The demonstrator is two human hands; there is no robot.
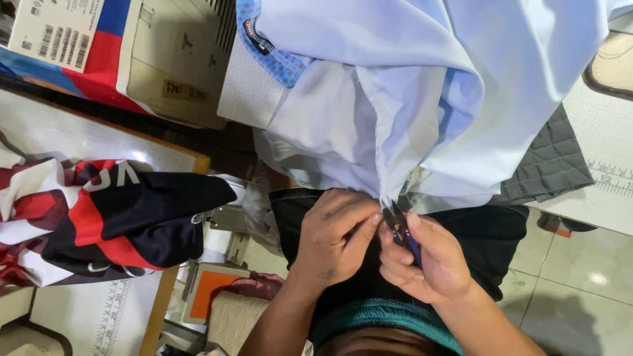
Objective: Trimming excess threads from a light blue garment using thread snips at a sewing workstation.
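Observation:
A pale blue garment (422,86) hangs down over my lap from above, its stitched seam running to a lower edge near the middle of the head view. My left hand (336,234) pinches that lower seam edge between thumb and fingers. My right hand (428,260) grips small blue-handled thread snips (403,231), whose blades point up at the seam right beside my left fingertips. A blue dotted collar panel (273,49) shows at the top of the garment.
A red, white and dark blue jersey (99,217) lies on the table at left. Cardboard boxes (151,53) stand at the top left. Grey quilted fabric (550,161) and a ruled white table (606,158) sit at right. Tiled floor (573,277) lies below.

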